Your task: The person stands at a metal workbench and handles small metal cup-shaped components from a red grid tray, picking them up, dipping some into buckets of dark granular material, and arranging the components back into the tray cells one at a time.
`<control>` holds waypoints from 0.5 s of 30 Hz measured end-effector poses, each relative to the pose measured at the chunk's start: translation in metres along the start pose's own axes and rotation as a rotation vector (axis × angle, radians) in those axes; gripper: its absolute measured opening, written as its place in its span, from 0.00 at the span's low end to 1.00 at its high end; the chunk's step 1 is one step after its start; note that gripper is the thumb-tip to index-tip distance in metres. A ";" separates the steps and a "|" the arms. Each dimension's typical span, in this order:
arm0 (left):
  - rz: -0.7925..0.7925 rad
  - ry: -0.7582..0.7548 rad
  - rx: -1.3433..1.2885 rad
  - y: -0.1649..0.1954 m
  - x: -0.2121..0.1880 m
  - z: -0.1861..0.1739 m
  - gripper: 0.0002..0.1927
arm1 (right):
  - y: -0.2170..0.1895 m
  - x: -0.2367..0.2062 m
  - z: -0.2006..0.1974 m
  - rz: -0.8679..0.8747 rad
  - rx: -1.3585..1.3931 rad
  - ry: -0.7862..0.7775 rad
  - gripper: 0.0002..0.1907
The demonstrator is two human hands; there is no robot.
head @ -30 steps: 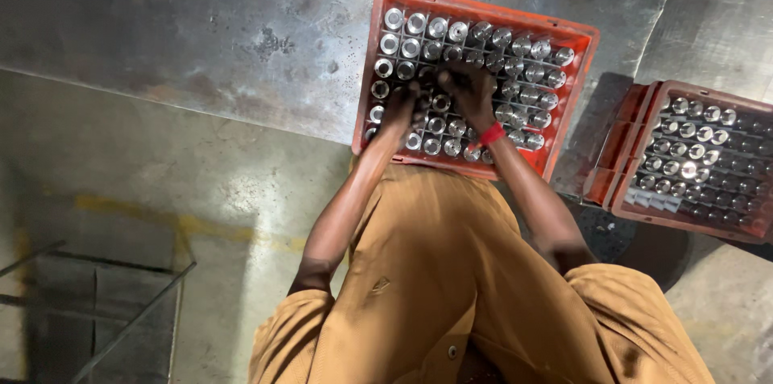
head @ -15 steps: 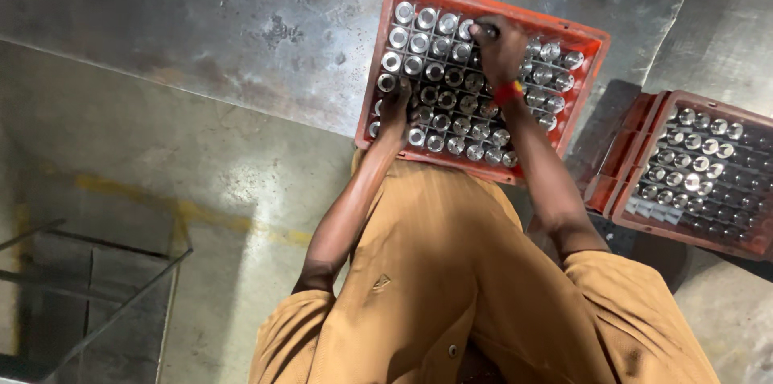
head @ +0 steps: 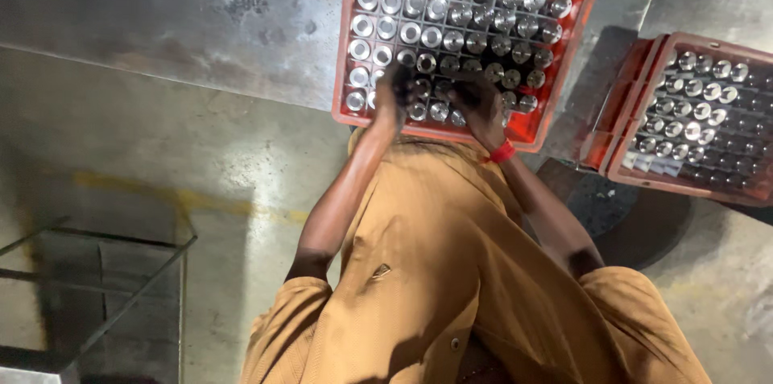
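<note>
Hands at upper centre of the frame: left hand [head: 394,94] and right hand [head: 477,102] rest among metal cylinders [head: 451,39] near the front edge of an orange crate [head: 347,46]; grip indistinct. Second crate [head: 624,122] at right.

worn, stained concrete floor [head: 185,150] w/ a faded yellow line [head: 161,191]. thin metal wire frame [head: 105,287] at lower left. 2nd red crate [head: 692,118] of metal cylinders at right. dim, warm light.
</note>
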State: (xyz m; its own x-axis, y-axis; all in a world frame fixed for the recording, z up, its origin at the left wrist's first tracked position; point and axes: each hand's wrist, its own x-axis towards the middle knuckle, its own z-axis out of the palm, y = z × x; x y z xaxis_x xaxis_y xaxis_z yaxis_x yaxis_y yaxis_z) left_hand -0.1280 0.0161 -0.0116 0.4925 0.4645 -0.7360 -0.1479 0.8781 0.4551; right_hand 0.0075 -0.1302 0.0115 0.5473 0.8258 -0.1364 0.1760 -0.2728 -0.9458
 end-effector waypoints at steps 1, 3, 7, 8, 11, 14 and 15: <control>-0.006 -0.079 -0.194 0.004 -0.001 -0.005 0.16 | 0.001 -0.004 -0.004 0.025 -0.070 -0.036 0.09; -0.012 -0.108 -0.394 0.011 -0.003 -0.008 0.12 | 0.002 -0.010 -0.009 -0.147 -0.259 -0.087 0.08; 0.022 -0.056 -0.213 0.013 -0.011 -0.009 0.11 | 0.001 -0.011 0.001 -0.397 -0.491 -0.141 0.08; 0.035 -0.084 -0.114 0.012 -0.013 -0.010 0.13 | 0.000 -0.008 0.005 -0.355 -0.530 -0.137 0.09; 0.121 -0.058 0.058 0.008 -0.015 -0.014 0.17 | -0.007 0.003 0.016 -0.254 -0.606 -0.124 0.11; 0.195 -0.118 0.105 0.005 -0.013 -0.016 0.18 | -0.010 0.010 0.018 -0.239 -0.588 -0.069 0.13; 0.145 -0.112 0.157 0.004 -0.012 -0.016 0.19 | -0.011 0.011 0.017 -0.279 -0.549 -0.025 0.15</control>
State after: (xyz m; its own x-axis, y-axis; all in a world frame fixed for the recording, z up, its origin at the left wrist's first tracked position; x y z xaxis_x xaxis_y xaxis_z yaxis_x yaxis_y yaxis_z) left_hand -0.1483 0.0161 -0.0095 0.5691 0.5609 -0.6013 -0.0928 0.7704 0.6308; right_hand -0.0022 -0.1098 0.0155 0.4020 0.9120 0.0813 0.7089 -0.2539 -0.6580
